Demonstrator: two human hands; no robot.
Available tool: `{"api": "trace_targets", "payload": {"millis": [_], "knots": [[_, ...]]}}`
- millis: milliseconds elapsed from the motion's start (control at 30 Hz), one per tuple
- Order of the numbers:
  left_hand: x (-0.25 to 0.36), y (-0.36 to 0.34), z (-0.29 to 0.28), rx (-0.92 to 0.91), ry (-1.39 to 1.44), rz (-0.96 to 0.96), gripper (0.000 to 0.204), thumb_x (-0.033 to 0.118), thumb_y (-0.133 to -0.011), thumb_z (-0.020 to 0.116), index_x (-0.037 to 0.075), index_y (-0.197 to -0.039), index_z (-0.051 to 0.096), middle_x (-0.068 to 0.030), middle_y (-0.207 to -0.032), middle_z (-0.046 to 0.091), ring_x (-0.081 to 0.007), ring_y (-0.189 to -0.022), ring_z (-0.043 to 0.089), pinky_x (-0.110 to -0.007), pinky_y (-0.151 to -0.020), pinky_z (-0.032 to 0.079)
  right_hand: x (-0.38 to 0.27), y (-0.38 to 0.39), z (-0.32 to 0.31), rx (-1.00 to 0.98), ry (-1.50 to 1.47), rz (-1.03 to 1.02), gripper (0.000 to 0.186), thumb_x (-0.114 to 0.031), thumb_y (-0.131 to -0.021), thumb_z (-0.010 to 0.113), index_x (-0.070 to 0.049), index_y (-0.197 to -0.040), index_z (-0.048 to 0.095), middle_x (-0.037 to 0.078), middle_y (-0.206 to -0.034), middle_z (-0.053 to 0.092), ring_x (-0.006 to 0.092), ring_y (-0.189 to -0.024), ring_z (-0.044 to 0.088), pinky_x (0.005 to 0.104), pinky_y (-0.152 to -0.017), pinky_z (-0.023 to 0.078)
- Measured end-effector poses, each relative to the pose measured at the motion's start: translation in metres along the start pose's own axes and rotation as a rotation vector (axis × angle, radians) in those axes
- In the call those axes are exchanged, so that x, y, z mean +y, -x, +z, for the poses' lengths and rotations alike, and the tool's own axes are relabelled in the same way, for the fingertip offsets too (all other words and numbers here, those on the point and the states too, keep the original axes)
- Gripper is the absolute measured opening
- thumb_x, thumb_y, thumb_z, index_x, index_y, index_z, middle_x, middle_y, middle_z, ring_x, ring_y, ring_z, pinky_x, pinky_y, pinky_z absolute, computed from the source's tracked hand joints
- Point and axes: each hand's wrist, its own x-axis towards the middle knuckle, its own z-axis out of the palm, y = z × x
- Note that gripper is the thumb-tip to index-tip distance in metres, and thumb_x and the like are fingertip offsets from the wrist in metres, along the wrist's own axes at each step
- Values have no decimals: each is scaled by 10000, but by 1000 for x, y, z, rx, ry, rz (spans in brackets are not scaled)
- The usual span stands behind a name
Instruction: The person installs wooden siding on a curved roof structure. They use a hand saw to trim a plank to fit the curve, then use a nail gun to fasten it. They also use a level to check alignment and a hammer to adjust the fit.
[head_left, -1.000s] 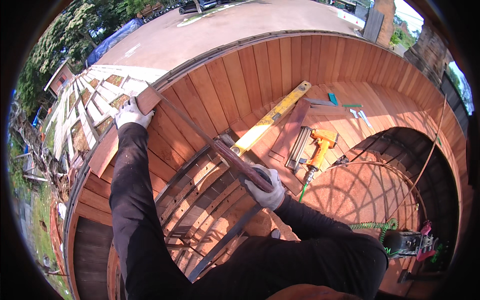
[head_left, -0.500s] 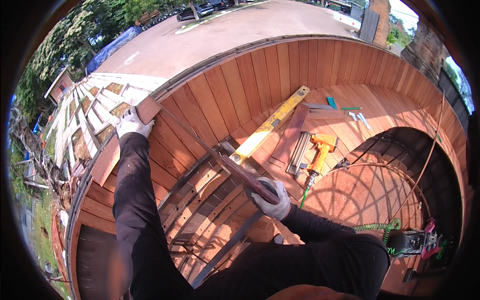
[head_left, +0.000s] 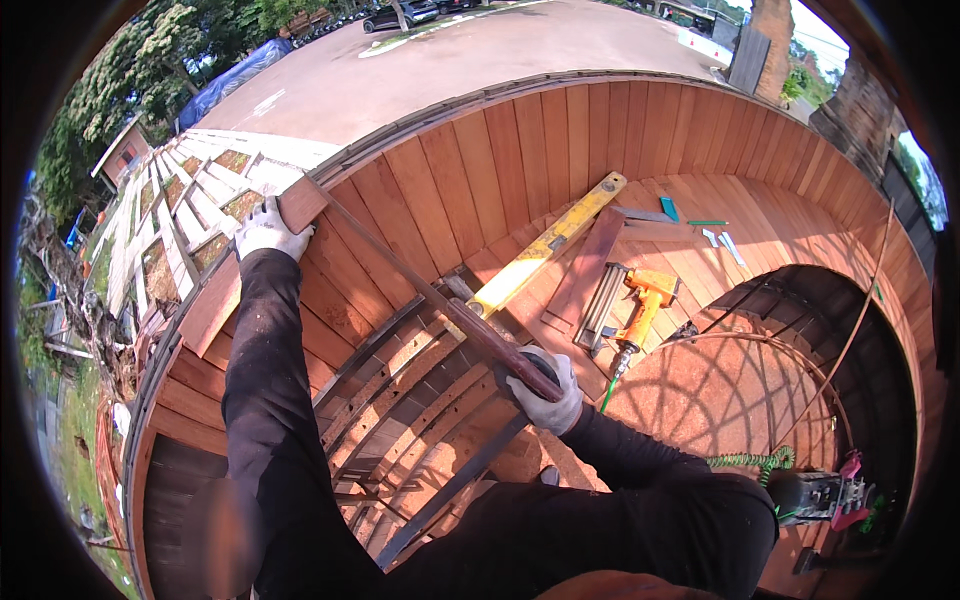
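A long reddish-brown wooden board point(head_left: 435, 297), seen mostly along its narrow edge, runs between my two white-gloved hands. My left hand point(head_left: 272, 232) is closed around its far end, up at the top rim of the curved plank wall. Lower and nearer to me, my right hand point(head_left: 548, 393) grips the other end. A dark grey rounded patch shows between this hand and the board; I cannot make out what it is. Just beyond the board lies a yellow spirit level point(head_left: 550, 243). Right of it rests a yellow-orange nail gun point(head_left: 648, 300) with a green hose.
The curved plank wall point(head_left: 500, 135) rings the plank-topped bench. Open framing slats point(head_left: 405, 400) lie below the board. Loose boards point(head_left: 590, 262), a green pencil point(head_left: 708, 222) and a teal piece point(head_left: 668, 208) sit on the bench. A coiled green hose point(head_left: 750, 461) is at lower right.
The board's near part has turned a little, showing a broader side. My right hand has shifted slightly; my left hand keeps its hold at the wall rim. The view has moved a little.
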Motion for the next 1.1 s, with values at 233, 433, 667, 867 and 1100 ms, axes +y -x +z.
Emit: {"api": "trace_targets", "payload": {"millis": [233,433,667,867,1100], "knots": [[-5,-9,-3,24,38,10,913,548,-798,748,90,-1504,393,-143,-1436,533,-295,-1348,500,-453,-1119,392,-15,-73,46,178,51,-214,272,-164,-867,705,-38,-1102,649,129,-909,685,335,-853,672,387,-775,528],[0,2,5,89,46,29,895,559,-787,739,96,-1486,427,-151,-1426,553,-299,-1350,500,-425,-1120,394,-9,8,1,37,1,15,270,-57,-858,634,17,-1117,652,43,-768,681,88,-633,628,261,-590,503],[-6,2,-4,-6,56,17,880,570,-815,710,72,-1484,428,-150,-1463,517,-285,-1388,463,-444,-1135,378,-29,-76,50,217,158,-429,224,-68,-877,697,8,-1082,650,76,-823,706,178,-714,660,305,-673,525],[-2,1,-2,-35,47,7,883,577,-820,708,75,-1486,421,-131,-1491,487,-276,-1403,443,-446,-1147,362,-8,6,4,46,46,-43,243,-79,-875,663,14,-1100,661,96,-814,699,176,-752,694,330,-678,534],[0,-1,-1,68,53,31,837,552,-794,752,75,-1421,468,-151,-1378,570,-296,-1279,563,-422,-1084,438,-29,-87,45,162,36,-230,224,-141,-885,711,-20,-1061,646,124,-887,687,253,-776,688,345,-722,540]]}}
